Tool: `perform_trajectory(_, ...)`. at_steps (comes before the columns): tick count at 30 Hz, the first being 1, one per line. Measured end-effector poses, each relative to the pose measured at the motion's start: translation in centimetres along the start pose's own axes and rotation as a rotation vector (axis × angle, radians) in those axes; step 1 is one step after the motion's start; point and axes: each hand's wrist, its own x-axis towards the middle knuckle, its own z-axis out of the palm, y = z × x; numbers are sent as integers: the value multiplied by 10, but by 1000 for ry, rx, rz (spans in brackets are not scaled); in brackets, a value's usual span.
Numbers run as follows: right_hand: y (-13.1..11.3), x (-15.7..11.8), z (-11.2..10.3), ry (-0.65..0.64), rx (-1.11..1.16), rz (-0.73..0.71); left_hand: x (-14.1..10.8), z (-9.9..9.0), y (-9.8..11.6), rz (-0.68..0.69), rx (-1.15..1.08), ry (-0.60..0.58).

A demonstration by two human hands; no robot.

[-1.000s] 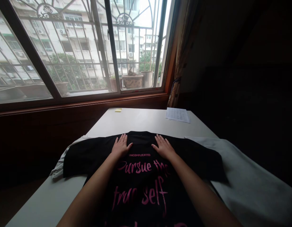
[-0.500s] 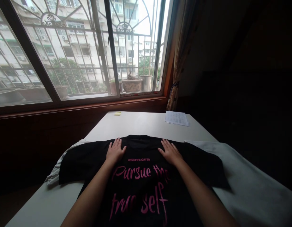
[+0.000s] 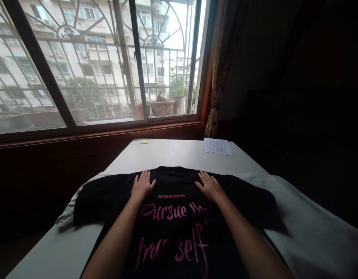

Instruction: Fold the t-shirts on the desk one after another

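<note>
A black T-shirt [image 3: 173, 223] with pink lettering lies spread out on a white table [image 3: 179, 153], its collar toward the far side and its sleeves out to both sides. My left hand [image 3: 143, 186] rests flat on the shirt left of the collar, fingers spread. To the right of the collar, my right hand [image 3: 211, 187] also lies flat on the fabric with its fingers apart. Neither hand holds anything. My forearms cover parts of the shirt's body, and its lower hem is out of view.
Pale cloth [image 3: 306, 217] lies under the right sleeve, and more pale cloth [image 3: 69, 211] shows beyond the left sleeve. Papers [image 3: 218, 147] and a yellow note [image 3: 144, 141] sit at the table's far edge, below a barred window [image 3: 97, 66] with a curtain [image 3: 214, 112].
The camera view has shifted slightly, with the window scene a little lower. Both hands stay flat on the shirt in the same places.
</note>
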Motion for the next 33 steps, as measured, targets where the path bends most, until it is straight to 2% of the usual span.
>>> perform_trajectory(18, 2, 2, 2, -20, -24, -7, 3, 2, -2, 8, 7, -7)
perform_trajectory(28, 0, 0, -6, -71, -81, -18, 10, -5, -36, 24, 7, -42)
perform_trajectory(33, 0, 0, -6, -64, -73, -17, 10, -3, -38, 18, 12, -27)
